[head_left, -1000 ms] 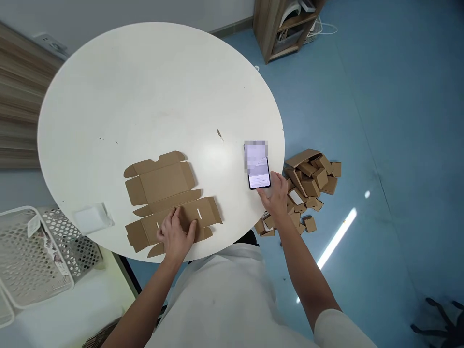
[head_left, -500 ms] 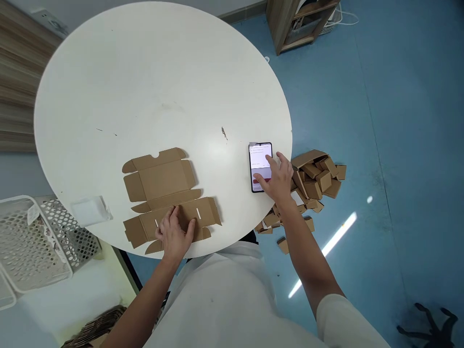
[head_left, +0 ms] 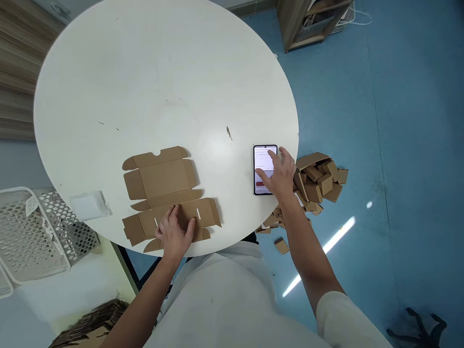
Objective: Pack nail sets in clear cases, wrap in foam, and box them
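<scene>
An unfolded cardboard box blank (head_left: pixel 167 179) lies flat at the near side of the white round table (head_left: pixel 163 111). My left hand (head_left: pixel 176 234) rests on its lower panel, fingers spread and bent a little, covering part of the panel between two white slots. Near the table's right edge a smartphone (head_left: pixel 264 164) lies face up with its screen lit. Over it hovers or rests my right hand (head_left: pixel 281 174), thumb and fingers apart; whether the fingertips touch the screen I cannot tell. Neither hand has anything in its grasp.
A heap of small folded cardboard boxes (head_left: pixel 319 179) sits on the floor right of the table. A white plastic packet (head_left: pixel 90 206) lies at the left edge, beside perforated baskets (head_left: pixel 32 237). Stacked flat cardboard (head_left: pixel 90 324) is at lower left; a wooden cabinet (head_left: pixel 308 24) stands behind.
My right hand has shifted slightly over the phone, its fingers higher on the screen. The view has moved a little. My left hand stays on the cardboard.
</scene>
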Motion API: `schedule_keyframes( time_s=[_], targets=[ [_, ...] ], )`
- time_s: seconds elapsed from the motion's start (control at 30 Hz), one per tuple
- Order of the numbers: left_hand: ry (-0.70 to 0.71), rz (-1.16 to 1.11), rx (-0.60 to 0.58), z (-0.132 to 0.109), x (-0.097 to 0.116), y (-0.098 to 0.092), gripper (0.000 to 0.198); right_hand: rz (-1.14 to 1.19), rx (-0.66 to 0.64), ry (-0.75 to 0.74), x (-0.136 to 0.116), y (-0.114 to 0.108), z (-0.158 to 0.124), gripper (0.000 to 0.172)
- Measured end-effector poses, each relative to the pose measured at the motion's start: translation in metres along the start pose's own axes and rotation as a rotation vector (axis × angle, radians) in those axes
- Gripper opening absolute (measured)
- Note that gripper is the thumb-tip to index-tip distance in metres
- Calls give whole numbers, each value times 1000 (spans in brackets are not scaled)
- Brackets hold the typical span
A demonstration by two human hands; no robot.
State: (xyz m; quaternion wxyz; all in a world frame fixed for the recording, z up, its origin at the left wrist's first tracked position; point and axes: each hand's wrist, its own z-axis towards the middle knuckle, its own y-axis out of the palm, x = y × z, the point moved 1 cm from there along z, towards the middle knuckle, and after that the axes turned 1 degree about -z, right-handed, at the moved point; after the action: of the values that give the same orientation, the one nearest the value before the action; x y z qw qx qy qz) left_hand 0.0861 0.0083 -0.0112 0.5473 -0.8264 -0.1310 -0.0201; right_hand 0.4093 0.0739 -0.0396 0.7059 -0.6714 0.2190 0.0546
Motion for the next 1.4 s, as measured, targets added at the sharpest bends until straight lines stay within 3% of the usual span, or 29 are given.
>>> schedule_keyframes(
  time_s=[0.37,0.9,1.07,1.23,1.4],
  targets=[
    [-2,13,7,1,1,0,59,-25,98,-11,15,-1,-33,48],
    [-1,-37,-4,0,0,-1,62,85,167,24,16,-6,-47,43],
    [100,-40,-32,-5,-3,-10,71,286,151,-28,-17,-12,-57,37],
    [317,66,-100,-15,-25,-20,85,496,-229,-135,-79,-6,-71,34],
    [407,176,-103,-14,-55,-18,76,341,-420,-164,-128,3,-87,40]
  ],
)
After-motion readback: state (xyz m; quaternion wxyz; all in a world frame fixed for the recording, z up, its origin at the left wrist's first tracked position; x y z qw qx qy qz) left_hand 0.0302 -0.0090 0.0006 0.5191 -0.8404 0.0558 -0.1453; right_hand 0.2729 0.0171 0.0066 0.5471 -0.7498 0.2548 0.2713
